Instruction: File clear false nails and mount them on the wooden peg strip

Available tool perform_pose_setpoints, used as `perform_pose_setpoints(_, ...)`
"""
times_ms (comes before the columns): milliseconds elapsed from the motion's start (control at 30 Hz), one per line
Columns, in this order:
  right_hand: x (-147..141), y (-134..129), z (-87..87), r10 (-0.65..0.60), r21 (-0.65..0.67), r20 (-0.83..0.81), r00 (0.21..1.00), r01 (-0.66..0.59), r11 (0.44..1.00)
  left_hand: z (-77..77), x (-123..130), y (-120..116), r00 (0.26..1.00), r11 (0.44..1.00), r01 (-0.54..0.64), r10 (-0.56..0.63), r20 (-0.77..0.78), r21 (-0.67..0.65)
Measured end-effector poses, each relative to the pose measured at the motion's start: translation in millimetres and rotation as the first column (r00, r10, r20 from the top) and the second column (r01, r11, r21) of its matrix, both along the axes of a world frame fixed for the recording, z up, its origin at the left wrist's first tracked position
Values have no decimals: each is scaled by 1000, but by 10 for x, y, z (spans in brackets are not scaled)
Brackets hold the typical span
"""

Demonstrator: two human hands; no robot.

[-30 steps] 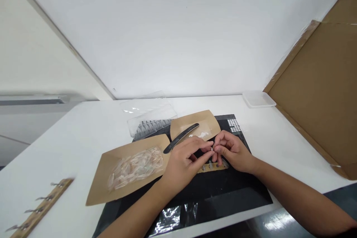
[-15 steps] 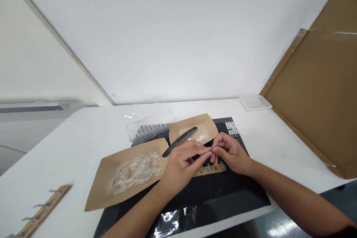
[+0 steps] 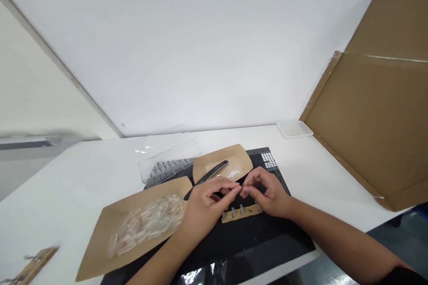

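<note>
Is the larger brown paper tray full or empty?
Neither: the larger tray holds a spread of clear plastic pieces, with bare paper visible around them.

Nail file (image 3: 206, 179) across two trays' (image 3: 96, 242) adjoining rims.

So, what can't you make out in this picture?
All in the head view:
- Whatever lies between the fingertips of the left hand and right hand: too small, fingers cover it.
- Tan strip with grey pegs: right end, behind the right hand.
- Brown strip with metal clips: blurred, cut off at lower left.
- Clear slender plastic pieces: overlapping, uncountable.
</note>
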State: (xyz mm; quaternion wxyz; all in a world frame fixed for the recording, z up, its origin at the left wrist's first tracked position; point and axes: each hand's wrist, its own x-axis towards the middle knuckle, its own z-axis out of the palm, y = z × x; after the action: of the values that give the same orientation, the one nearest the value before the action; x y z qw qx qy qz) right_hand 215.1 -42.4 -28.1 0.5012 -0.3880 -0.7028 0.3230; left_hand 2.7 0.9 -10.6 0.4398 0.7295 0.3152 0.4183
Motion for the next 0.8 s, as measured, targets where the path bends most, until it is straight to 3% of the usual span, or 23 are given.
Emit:
perform_pose_setpoints(200, 22, 19, -12, -142, 196, 233, 962, 97, 976, 3, 22, -19, 999, 999, 4, -6, -34, -51)
perform_pose_setpoints(300, 11, 4, -5, -103, 137, 164, 981, 80, 987, -6, 7, -24, 999, 998, 40, -42, -28, -46)
perform_pose_setpoints(433, -10, 0, -15, -60, 57, 54, 997, 57, 997, -5, -27, -10, 999, 984, 40, -41, -1, 173)
perform_pose_setpoints(567, -8, 36, -43, -176, 112, 143, 974, 161, 981, 3, -24, 10, 1000, 903, -19, 26, -10, 430)
perform_pose_setpoints(633, 0, 59, -47, -200, 137, 182, 963, 177, 975, -11, -15, 17, 999, 879, -22, 38, -23, 476)
perform_pose_setpoints(800, 29, 97, -20, -198, 208, 266, 943, 145, 967, -82, -10, 36, 990, 892, -96, 133, -54, 441)
